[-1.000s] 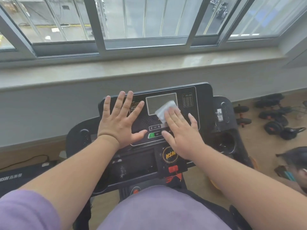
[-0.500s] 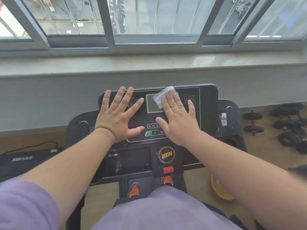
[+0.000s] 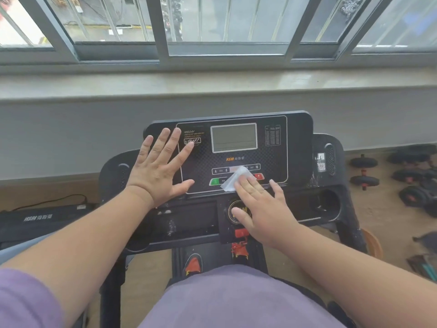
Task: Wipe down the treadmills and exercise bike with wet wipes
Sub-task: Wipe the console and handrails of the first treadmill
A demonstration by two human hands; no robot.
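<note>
Since half a second ago the wipe (image 3: 234,179) has come down the console (image 3: 296,147) — it was up at the top edge of the screen (image 3: 233,137), and now it lies on the button row at the console's lower edge, between the green button (image 3: 214,181) and the red one (image 3: 259,176). My right hand (image 3: 261,210) has slid back with it.

The wipe pokes out from under my right fingertips (image 3: 246,185), up and to the left of the palm, its long side slanting toward the screen. The unwiped strip I would go for next, as I judge it, is the dusty ledge just below — straight back along the hand's line, so the right hand is the one placed for it.

That hand is flat, fingers straight, pressing the wipe down rather than pinching it. My left hand (image 3: 158,170) is flat too, fingers spread on the console's left part, holding nothing — it looks like bracing.
</note>
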